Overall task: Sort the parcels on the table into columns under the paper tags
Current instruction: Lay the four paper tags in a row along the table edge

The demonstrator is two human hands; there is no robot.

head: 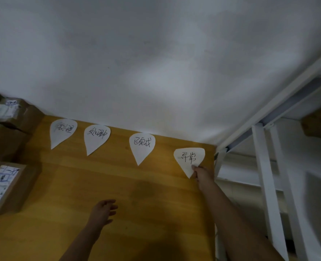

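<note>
Our two bare forearms are reaching in from the bottom edge over a yellow wooden table [137,185]. We are holding our left hand [103,210] over the middle of the tabletop, palm down, its fingers relaxed and slightly apart and gripping nothing; whether it is touching the wood, we cannot tell. We are stretching our right hand [201,175] toward the far right corner, where its thumb and fingers are pinching the lower tip of the rightmost tag [189,159]. Four white teardrop-shaped paper tags [141,147] are lying flat in a row along the far edge, tips pointing toward us, each bearing handwritten characters. The parcels [3,187] — brown cardboard boxes with white shipping labels — are sitting bunched at the table's left edge, to the left of the tags and beneath none of them. A white wall [156,63] is rising behind the table, and a white metal rack [265,166] is standing just beside it on the right.
</note>
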